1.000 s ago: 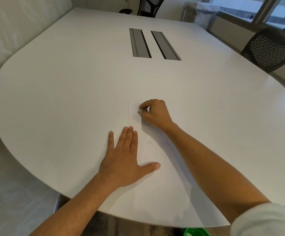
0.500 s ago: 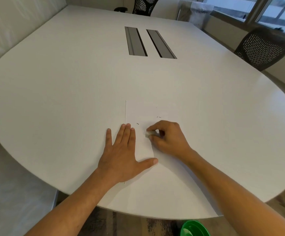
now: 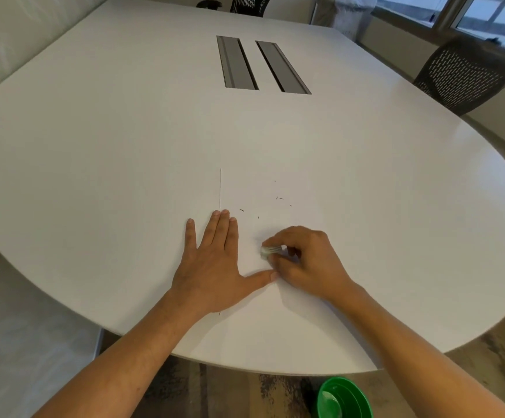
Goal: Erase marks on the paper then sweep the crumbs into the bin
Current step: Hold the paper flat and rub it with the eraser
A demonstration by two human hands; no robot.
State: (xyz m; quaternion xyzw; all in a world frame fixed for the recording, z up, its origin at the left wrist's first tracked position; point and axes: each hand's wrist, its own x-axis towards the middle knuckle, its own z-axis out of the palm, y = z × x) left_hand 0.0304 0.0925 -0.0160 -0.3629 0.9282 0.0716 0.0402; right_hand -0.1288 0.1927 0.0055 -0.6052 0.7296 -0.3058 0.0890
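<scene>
A: Left hand point(image 3: 215, 267) lies flat, fingers spread, gripping nothing, on the white sheet of paper point(image 3: 275, 312) near the front edge of the rounded white table point(image 3: 124, 146); probably pinning the sheet against the rubbing.

B: Right hand point(image 3: 302, 260) curled, knuckles up; fingertips pinched on a small pale block eraser point(image 3: 271, 251), pressed to the paper just beside the left thumb.

A: Dark eraser crumbs point(image 3: 280, 198) scattered just beyond both hands; none swept yet.

B: Round green plastic bin point(image 3: 343, 399) sits on the floor below the near edge; handy, I'd judge, for brushing crumbs off.

head-worn view, facing down, near table point(image 3: 94, 146)
</scene>
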